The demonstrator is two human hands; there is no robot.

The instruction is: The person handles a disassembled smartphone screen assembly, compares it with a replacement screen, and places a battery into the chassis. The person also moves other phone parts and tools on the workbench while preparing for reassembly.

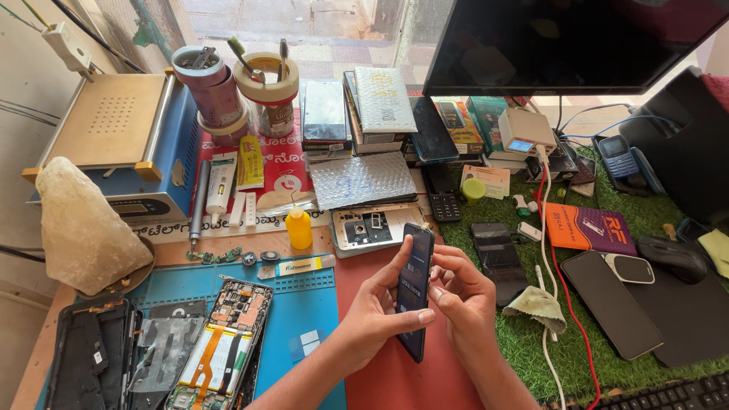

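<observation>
Phone (415,292) (dark, edge-on) is gripped by left hand (377,307) and right hand (465,300), near the orange-purple packet (588,228).

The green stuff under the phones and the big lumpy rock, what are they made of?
The green mat looks like plastic fake grass: short, even, fuzzy blades, cut with a straight edge. The lumpy rock looks like pale pinkish crystal, perhaps salt, rough and chalky, not shiny. It stands on a dark round base.

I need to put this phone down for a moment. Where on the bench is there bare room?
Freest: the red mat under your hands, and the blue mat between the opened phone and the red mat, bar small white pads. The back edge and green turf are crowded.
</observation>
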